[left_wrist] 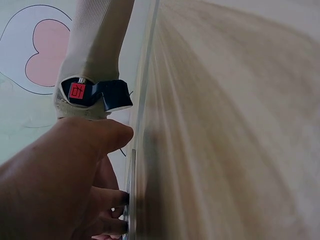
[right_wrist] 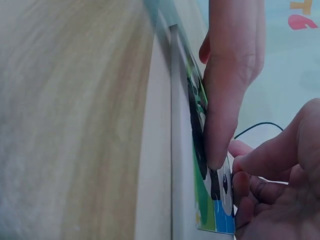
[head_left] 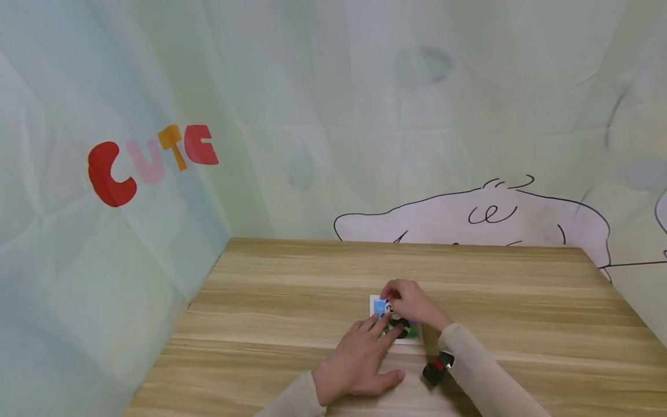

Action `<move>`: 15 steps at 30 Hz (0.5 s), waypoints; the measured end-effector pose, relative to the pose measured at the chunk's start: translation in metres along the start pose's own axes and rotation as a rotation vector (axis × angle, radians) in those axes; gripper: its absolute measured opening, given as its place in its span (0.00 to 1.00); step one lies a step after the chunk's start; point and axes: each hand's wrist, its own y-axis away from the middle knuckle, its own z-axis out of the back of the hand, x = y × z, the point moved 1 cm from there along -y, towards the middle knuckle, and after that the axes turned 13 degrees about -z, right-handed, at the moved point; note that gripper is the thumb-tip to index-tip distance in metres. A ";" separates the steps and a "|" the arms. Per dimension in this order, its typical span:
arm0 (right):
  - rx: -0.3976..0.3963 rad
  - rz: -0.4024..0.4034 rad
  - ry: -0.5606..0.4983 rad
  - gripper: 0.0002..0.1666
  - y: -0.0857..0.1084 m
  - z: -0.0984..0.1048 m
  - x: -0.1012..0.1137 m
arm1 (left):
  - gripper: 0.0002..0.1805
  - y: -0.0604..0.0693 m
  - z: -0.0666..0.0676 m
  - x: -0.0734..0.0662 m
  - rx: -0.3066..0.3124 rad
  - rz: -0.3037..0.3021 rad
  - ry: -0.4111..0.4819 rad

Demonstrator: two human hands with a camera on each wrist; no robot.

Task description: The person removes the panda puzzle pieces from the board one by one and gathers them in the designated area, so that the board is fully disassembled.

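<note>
A small panda picture puzzle [head_left: 414, 332] lies on the wooden table in a thin white tray [right_wrist: 182, 200]. My left hand [head_left: 359, 359] rests over its near left part, with extended fingertips pressing on the picture and the thumb out to the side. At the far edge, by the panda's head, the curled fingers of my right hand [head_left: 411, 301] pinch a puzzle piece [right_wrist: 226, 187]. The right wrist view shows thumb and fingers at that piece's edge. How much of the piece is inside the grip is hidden.
The wooden table [head_left: 260, 313] reaches back to a printed cloth wall [head_left: 312, 145] with a cartoon outline. Colored letters [head_left: 112, 174] are on the left wall. A black wrist device [head_left: 435, 370] with a red patch sits on my right sleeve.
</note>
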 end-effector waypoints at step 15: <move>0.018 -0.069 -0.151 0.04 0.004 0.002 -0.004 | 0.44 -0.002 0.002 -0.001 0.024 0.015 0.033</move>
